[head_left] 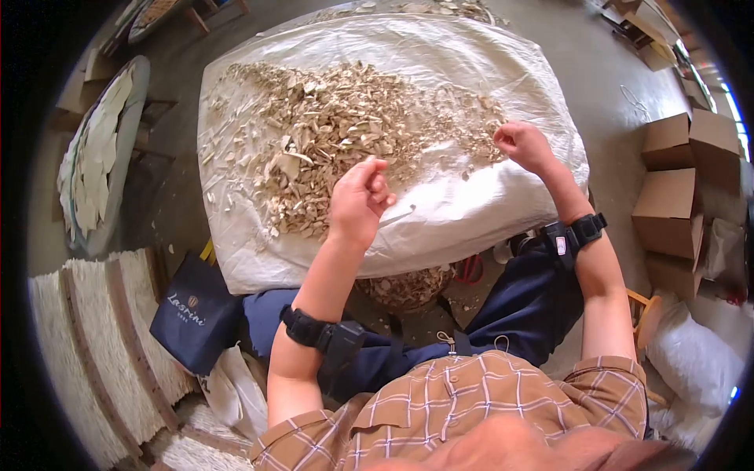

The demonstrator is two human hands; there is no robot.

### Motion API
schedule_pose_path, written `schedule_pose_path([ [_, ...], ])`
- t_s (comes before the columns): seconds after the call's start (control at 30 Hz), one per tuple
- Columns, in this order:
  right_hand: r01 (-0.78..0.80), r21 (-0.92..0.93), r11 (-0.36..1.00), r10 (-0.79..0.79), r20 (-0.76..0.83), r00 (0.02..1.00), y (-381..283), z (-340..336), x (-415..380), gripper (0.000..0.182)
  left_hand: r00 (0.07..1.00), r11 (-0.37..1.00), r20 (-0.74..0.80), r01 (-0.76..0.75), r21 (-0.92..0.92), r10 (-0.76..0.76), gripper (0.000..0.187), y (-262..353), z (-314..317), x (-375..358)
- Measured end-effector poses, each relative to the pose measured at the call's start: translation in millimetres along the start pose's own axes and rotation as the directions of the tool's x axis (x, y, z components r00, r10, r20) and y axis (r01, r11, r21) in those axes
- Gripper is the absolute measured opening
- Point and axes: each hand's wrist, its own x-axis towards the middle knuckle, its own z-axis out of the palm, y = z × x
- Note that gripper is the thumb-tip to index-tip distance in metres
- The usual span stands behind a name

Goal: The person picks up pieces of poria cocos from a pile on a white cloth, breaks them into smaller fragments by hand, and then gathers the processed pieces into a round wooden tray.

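Note:
A broad heap of dried beige-brown chips [334, 118] covers the left and middle of a table draped in white cloth [463, 224]. My left hand [360, 202] is over the heap's near right edge, its fingers curled in; whatever they may hold is too small to make out. Beside its fingers a thin pale sliver [398, 215] shows against the cloth. Farther right, my right hand [524, 146] has its fingers closed in a pinch at the edge of the finer, scattered crumbs [463, 118]. What is between those fingertips is hidden.
Beneath the table's near edge, between my legs, stands a container of similar chips [408, 289]. A dark blue bag [195, 314] and rough, pale fibrous slabs [98, 330] are at left. Farther left leans a round tray of white sheets [102, 149]. Cardboard boxes [667, 192] stand right.

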Motion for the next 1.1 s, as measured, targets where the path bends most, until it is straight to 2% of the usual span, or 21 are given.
schedule_pose_path([
  [0.03, -0.028, -0.027, 0.999, 0.028, -0.004, 1.000, -1, -2, 1, 0.011, 0.998, 0.957, -0.052, -0.017, 0.289, 0.034, 0.012, -6, 2, 2],
  [0.07, -0.057, -0.053, 0.997, 0.056, -0.013, 0.998, -1, -2, 3, 0.011, 0.993, 0.830, -0.089, -0.016, 0.557, 0.079, 0.010, -10, 4, 5],
  [0.1, -0.081, -0.067, 0.994, 0.078, -0.046, 0.996, 5, -2, 4, 0.011, 0.992, 0.650, -0.022, -0.067, 0.757, 0.128, 0.011, -18, -3, 14],
  [0.13, -0.084, -0.060, 0.995, 0.082, -0.045, 0.996, 11, -3, 3, 0.011, 0.992, 0.646, -0.025, -0.062, 0.761, 0.125, 0.011, -27, -11, 18],
  [0.17, -0.092, -0.047, 0.995, 0.086, -0.110, 0.990, 16, -7, 2, 0.011, 0.972, 0.343, 0.108, -0.175, 0.923, 0.207, 0.014, -32, -11, 18],
  [0.2, -0.099, -0.035, 0.994, 0.091, -0.174, 0.980, 21, -10, 2, 0.011, 0.937, -0.005, 0.259, -0.265, 0.964, 0.235, 0.018, -36, -12, 19],
  [0.23, -0.129, -0.067, 0.989, 0.115, -0.178, 0.977, 27, -11, 1, 0.011, 0.930, -0.176, 0.299, -0.264, 0.948, 0.216, 0.024, -40, -13, 19],
  [0.27, -0.140, -0.067, 0.988, 0.125, -0.185, 0.975, 34, -9, 1, 0.011, 0.929, -0.179, 0.307, -0.273, 0.945, 0.207, 0.024, -43, -15, 20],
  [0.33, -0.129, -0.108, 0.986, 0.111, -0.157, 0.981, 49, -8, -3, 0.012, 0.910, -0.411, 0.353, -0.243, 0.879, 0.216, 0.025, -48, -19, 23],
  [0.37, -0.144, -0.143, 0.979, 0.120, -0.164, 0.979, 45, -10, -6, 0.012, 0.950, -0.431, 0.262, -0.167, 0.887, 0.170, 0.026, -45, -11, 19],
  [0.4, -0.137, -0.168, 0.976, 0.108, -0.167, 0.980, 48, -9, -6, 0.012, 0.948, -0.427, 0.280, -0.192, 0.884, 0.153, 0.026, -47, -9, 18],
  [0.47, -0.144, -0.184, 0.972, 0.114, -0.163, 0.980, 49, -7, -7, 0.012, 0.975, -0.521, 0.177, -0.083, 0.850, 0.133, 0.026, -45, -8, 16],
  [0.8, -0.174, -0.280, 0.944, 0.144, -0.126, 0.982, 38, -7, -1, 0.013, 0.952, -0.472, 0.283, -0.200, 0.859, 0.112, 0.016, -53, -22, 20],
  [0.83, -0.243, -0.052, 0.969, 0.234, -0.132, 0.963, 39, -11, 0, 0.013, 0.953, -0.470, 0.281, -0.197, 0.861, 0.116, 0.016, -53, -22, 20],
  [0.87, -0.302, 0.177, 0.937, 0.324, -0.116, 0.939, 37, -15, 0, 0.013, 0.958, -0.279, 0.266, -0.228, 0.933, 0.104, 0.012, -51, -19, 20],
  [0.9, -0.377, 0.513, 0.771, 0.444, -0.009, 0.896, 36, -17, 0, 0.015, 0.963, -0.076, 0.254, -0.247, 0.966, 0.089, 0.009, -49, -16, 20],
  [0.93, -0.378, 0.512, 0.772, 0.444, -0.008, 0.896, 34, -20, -2, 0.015, 0.963, -0.074, 0.253, -0.247, 0.966, 0.089, 0.009, -46, -13, 20],
  [0.97, -0.370, 0.658, 0.656, 0.446, 0.057, 0.893, 28, -23, -5, 0.015, 0.988, 0.321, 0.148, -0.123, 0.939, -0.054, 0.007, -41, -7, 20],
  [1.0, -0.357, 0.779, 0.516, 0.435, 0.121, 0.892, 22, -27, -8, 0.016, 0.969, 0.644, 0.102, 0.069, 0.762, -0.225, 0.004, -35, -1, 17],
  [1.03, -0.360, 0.815, 0.455, 0.408, 0.169, 0.897, 14, -29, -9, 0.015, 0.962, 0.737, 0.125, 0.100, 0.669, -0.244, 0.005, -32, 6, 12],
  [1.1, -0.333, 0.852, 0.403, 0.355, 0.190, 0.915, -4, -27, -12, 0.015, 0.959, 0.777, 0.147, 0.099, 0.621, -0.240, 0.004, -30, 11, 9],
])
